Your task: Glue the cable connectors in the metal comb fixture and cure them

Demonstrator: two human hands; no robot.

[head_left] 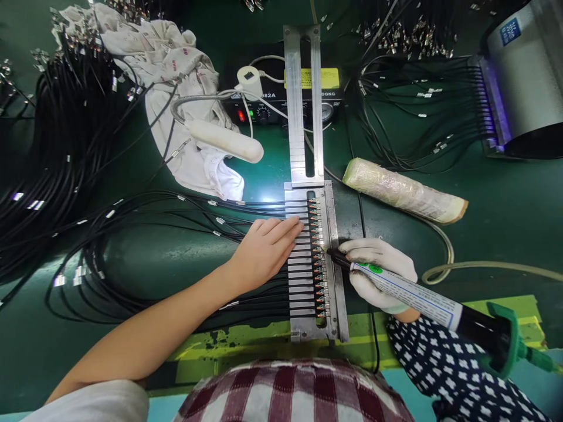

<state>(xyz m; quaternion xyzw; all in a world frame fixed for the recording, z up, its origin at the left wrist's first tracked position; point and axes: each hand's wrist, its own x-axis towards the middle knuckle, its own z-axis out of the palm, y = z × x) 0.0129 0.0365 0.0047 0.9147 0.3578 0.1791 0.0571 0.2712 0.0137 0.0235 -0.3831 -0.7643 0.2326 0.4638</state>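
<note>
Table [505, 199] dark green; fixture [341, 287] silver-grey; cables [79, 129] black; syringe [422, 300] black — label [402, 288] white, flange [509, 337] green; glove [385, 261] white; sleeve [444, 357] navy, white-patterned — garment [281, 392] checked burgundy and white.

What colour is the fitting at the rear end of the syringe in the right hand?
The fitting is green; the head view shows it best.

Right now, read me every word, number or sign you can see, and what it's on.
"982A": black dispenser controller
"DONG": same controller's front, farther right
"365nm": blue sticker on the grey UV lamp
"BEAR": white cloth, faint
Too small or blurred: the dispensing syringe's label and green marks, the controller's yellow label and small panel lettering.
</note>
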